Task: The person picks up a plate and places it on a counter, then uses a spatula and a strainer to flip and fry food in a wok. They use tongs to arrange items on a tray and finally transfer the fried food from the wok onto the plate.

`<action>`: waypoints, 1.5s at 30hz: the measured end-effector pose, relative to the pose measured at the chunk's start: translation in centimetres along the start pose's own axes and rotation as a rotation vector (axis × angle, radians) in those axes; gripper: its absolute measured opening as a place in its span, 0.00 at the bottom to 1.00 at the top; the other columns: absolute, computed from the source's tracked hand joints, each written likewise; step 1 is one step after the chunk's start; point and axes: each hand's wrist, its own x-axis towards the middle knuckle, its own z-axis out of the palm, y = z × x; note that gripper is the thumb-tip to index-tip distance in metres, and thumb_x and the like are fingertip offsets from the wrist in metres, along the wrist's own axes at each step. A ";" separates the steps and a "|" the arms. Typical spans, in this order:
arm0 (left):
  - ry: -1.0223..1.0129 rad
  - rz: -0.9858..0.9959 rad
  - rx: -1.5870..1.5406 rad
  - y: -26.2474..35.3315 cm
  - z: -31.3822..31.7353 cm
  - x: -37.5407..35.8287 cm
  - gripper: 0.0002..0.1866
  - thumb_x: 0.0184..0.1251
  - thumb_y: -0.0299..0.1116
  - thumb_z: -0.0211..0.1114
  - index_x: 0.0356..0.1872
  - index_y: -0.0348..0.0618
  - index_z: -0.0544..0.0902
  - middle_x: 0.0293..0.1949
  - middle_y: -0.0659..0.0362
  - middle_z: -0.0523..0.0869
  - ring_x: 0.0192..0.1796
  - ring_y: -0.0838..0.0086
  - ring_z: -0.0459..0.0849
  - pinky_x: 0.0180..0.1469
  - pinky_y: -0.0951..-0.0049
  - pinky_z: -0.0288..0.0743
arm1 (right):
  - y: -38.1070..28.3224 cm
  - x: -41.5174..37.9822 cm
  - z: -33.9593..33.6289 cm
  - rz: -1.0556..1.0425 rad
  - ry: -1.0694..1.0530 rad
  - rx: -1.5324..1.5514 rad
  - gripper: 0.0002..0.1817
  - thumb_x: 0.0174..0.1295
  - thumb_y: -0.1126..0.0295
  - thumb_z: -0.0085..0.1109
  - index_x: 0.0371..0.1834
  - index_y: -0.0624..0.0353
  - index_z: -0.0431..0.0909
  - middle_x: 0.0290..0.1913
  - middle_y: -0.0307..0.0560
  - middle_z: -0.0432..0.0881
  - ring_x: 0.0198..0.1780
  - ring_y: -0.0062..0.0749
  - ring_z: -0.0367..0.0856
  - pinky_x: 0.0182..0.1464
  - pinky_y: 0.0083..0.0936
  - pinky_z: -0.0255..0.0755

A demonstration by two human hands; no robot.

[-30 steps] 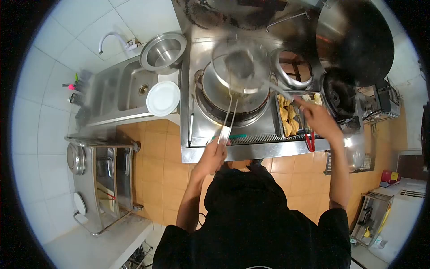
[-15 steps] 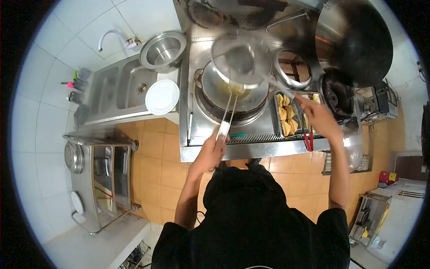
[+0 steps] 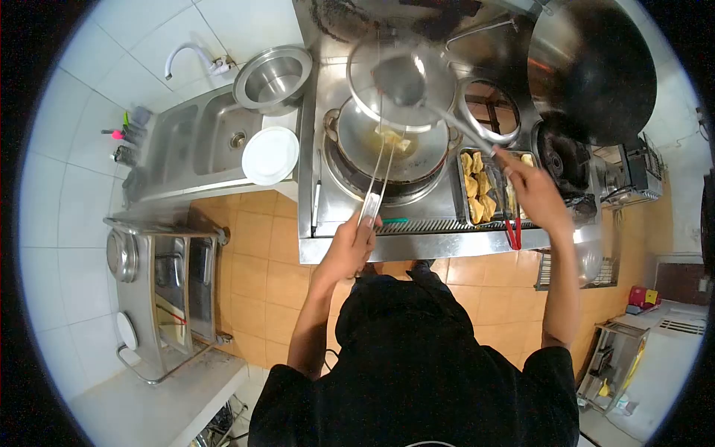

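My left hand (image 3: 348, 249) is closed around the handle of long metal tongs (image 3: 374, 195), whose tips reach over a wok (image 3: 417, 165) on the burner. Yellowish pieces (image 3: 396, 141) lie in the oil near the tips. The handle of a round metal strainer (image 3: 356, 73) is gripped in my right hand (image 3: 532, 188); the strainer hangs above the far part of the wok and hides some of it. Beside the wok, near my right hand, a metal tray (image 3: 468, 207) holds several golden fried pieces (image 3: 477, 185), with red-handled tongs (image 3: 513, 232) across it.
A large black wok (image 3: 596, 71) leans at the back right. To the left are a sink (image 3: 223, 149), a steel pot (image 3: 274, 80) and white plates (image 3: 270, 156). A metal cart (image 3: 153, 283) stands at the lower left.
The strainer is slightly blurred in both frames and has shifted a little. More of the yellowish pieces now shows in the wok near the tongs.
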 end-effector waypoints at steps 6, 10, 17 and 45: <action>0.000 -0.152 -0.079 -7.0 1.7 -1.5 0.12 0.83 0.38 0.43 0.46 0.41 0.72 0.16 0.66 0.64 0.13 0.83 0.62 0.14 0.77 0.58 | 3.9 -0.8 7.0 0.035 -0.161 -0.054 0.21 0.71 0.67 0.48 0.66 0.44 0.75 0.41 0.67 0.82 0.40 0.60 0.83 0.46 0.45 0.75; 0.011 -0.030 -0.093 -2.7 0.6 -0.6 0.12 0.83 0.37 0.43 0.46 0.40 0.72 0.16 0.66 0.64 0.13 0.84 0.61 0.14 0.78 0.58 | 0.2 -0.7 2.0 0.048 -0.023 0.042 0.20 0.71 0.66 0.49 0.66 0.44 0.76 0.33 0.67 0.82 0.31 0.60 0.80 0.39 0.44 0.72; -0.003 0.007 -0.037 -1.2 -0.4 -1.1 0.12 0.83 0.37 0.43 0.47 0.40 0.72 0.17 0.66 0.65 0.13 0.84 0.61 0.14 0.79 0.58 | -2.2 -1.3 0.6 0.069 -0.021 -0.025 0.21 0.71 0.67 0.48 0.66 0.45 0.76 0.37 0.67 0.82 0.36 0.59 0.82 0.42 0.44 0.74; 0.185 -0.060 -0.120 -6.4 -6.3 -2.2 0.15 0.83 0.39 0.44 0.47 0.39 0.74 0.16 0.68 0.63 0.12 0.84 0.58 0.14 0.77 0.57 | 4.8 1.8 -3.4 0.071 -0.148 -0.393 0.22 0.68 0.71 0.50 0.65 0.44 0.76 0.45 0.63 0.83 0.46 0.59 0.82 0.50 0.45 0.74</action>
